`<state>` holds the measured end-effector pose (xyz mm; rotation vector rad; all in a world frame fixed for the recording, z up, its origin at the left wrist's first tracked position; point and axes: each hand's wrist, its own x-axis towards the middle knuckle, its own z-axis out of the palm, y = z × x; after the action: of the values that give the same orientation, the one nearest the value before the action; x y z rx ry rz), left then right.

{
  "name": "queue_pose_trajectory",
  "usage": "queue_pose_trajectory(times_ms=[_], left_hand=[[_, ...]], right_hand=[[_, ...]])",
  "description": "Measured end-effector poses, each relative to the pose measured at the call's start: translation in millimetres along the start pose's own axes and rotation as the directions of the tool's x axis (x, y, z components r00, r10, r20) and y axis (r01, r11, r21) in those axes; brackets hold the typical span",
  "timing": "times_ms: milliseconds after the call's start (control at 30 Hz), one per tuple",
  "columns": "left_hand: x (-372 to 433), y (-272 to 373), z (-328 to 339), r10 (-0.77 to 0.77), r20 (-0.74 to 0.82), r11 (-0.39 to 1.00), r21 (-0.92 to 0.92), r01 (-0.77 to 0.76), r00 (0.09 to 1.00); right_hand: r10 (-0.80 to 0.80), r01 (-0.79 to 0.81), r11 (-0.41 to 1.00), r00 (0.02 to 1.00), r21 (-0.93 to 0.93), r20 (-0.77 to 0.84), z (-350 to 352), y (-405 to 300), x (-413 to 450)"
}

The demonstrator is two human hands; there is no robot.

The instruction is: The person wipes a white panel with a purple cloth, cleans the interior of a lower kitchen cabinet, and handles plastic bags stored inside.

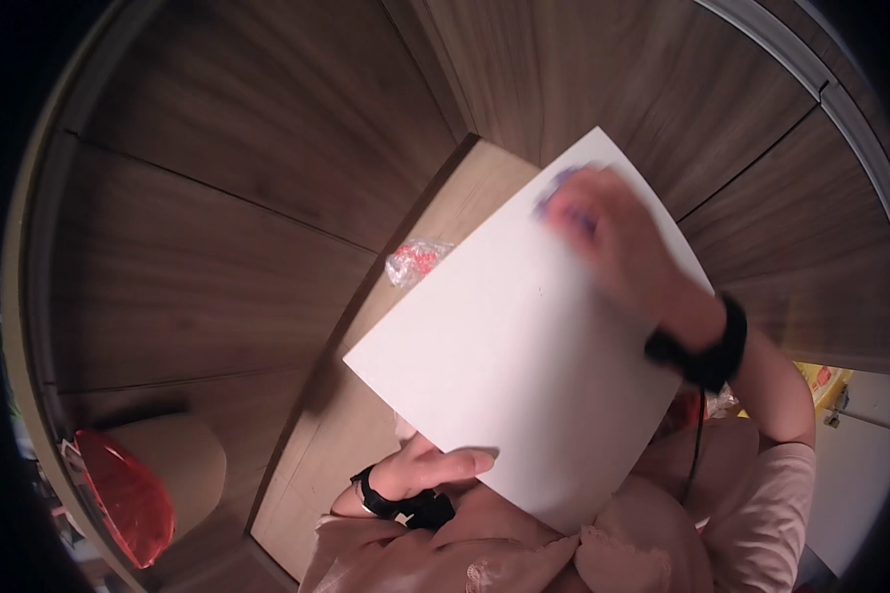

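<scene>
A flat white rectangular panel (475, 326) lies tilted across my lap, one corner against my shirt. My left hand (437, 467) grips its lower left edge, with the thumb on top and the fingers hidden beneath. Near the panel's far corner, my right hand (615, 230) is closed around a bluish-purple thing (560, 189), perhaps a cloth, pressed against or just over the white surface. Motion blur hides its exact shape. A small dark mark (540, 291) shows on the panel. Both wrists wear black bands.
Wood-grain cabinet fronts (252, 244) surround the light tiled floor (297, 511). A crumpled clear plastic bag with red print (415, 261) lies beside the panel. At the left, a bin lined with a red bag (130, 504) hangs on a cabinet front. Something yellow (816, 382) is at right.
</scene>
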<state>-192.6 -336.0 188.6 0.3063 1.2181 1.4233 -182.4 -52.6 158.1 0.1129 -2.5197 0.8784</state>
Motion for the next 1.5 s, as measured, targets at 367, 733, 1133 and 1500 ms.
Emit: queue_pose_trajectory(times_ms=[367,733,1133,1500], left_hand=[[0.8,-8.9,-4.4,0.159,0.118,0.987,0.0,-0.16,0.98],[0.5,0.6,2.5,0.046,0.022,0.999,0.001,-0.046,0.999],[-2.0,-11.3,-11.0,0.13,0.197,0.991,0.01,-0.135,0.972],[0.1,3.4,-4.0,0.001,0.136,0.997,-0.082,0.011,0.991]], right_hand=[[-0.136,0.136,0.991,0.988,-0.001,0.068,-6.3,-23.5,-21.9],[-0.031,0.032,0.998,0.999,0.062,-0.007,-10.9,-66.2,-8.3],[-0.014,0.012,0.999,0.999,0.045,0.049,-10.7,-70.5,-14.1],[0.302,-0.346,0.922,0.923,0.173,0.238,-19.9,-48.6,-0.9]])
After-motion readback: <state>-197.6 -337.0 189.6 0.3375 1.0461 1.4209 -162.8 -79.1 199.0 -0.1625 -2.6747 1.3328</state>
